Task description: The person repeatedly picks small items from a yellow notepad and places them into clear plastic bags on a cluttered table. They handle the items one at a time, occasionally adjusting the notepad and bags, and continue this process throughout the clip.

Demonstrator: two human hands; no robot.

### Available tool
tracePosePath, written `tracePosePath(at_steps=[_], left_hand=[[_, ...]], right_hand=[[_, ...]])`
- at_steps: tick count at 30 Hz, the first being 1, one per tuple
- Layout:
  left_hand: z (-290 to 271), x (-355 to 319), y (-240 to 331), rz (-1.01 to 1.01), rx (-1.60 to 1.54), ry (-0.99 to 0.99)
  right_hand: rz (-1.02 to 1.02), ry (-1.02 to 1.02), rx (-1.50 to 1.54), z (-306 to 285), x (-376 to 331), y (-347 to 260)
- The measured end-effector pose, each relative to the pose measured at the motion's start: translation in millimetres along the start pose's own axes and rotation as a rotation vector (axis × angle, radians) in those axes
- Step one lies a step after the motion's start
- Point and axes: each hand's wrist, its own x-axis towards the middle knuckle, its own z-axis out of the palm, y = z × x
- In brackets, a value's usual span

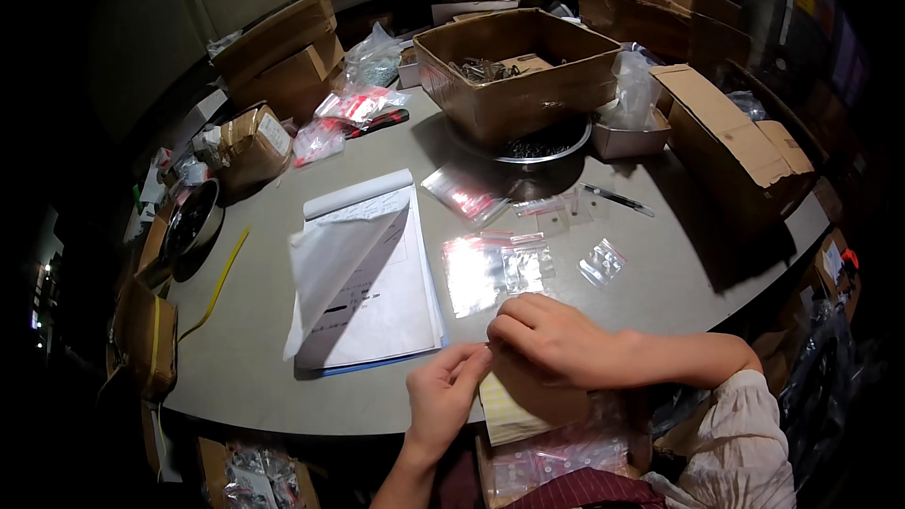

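The left hand (441, 398) and the right hand (551, 339) meet at the near edge of the grey table (236, 358), fingertips pinched together over a pale yellow sheet of small labels (514, 415) that lies under the right palm and juts past the table edge toward the person's lap. The left thumb and forefinger are closed to a fine pinch at the sheet's upper left corner, and the right fingers curl down beside them; whether something tiny is held between them cannot be told. Just beyond the right knuckles lie several small clear zip bags (495, 269) with red strips, flat on the table, and a single small bag (602, 262) lies apart to their right. To the left of the hands is a stack of white papers (372, 292) with its top sheet curled upward. Farther back, more zip bags (467, 193) and a black pen (617, 199) lie before a metal bowl (542, 146), on which an open cardboard box (514, 66) rests. Below the sheet, in the lap, is a bag of small clear packets (556, 457).
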Motion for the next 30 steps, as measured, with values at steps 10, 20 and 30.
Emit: tracePosePath(at_steps=[10, 20, 30], left_hand=[[-0.2, 0.6, 3.1, -0.037, 0.03, -0.014], [2.5, 0.7, 14.7, -0.023, 0.11, -0.022], [1.6, -0.2, 11.0, 0.046, 0.137, -0.039]], right_hand=[[-0.15, 0.163, -0.047, -14.3, -7.3, 12.5], [0.583, -0.189, -0.071, -67.2, 42.1, 142.7], [0.676, -0.199, 0.255, -72.1, 24.7, 153.7]])
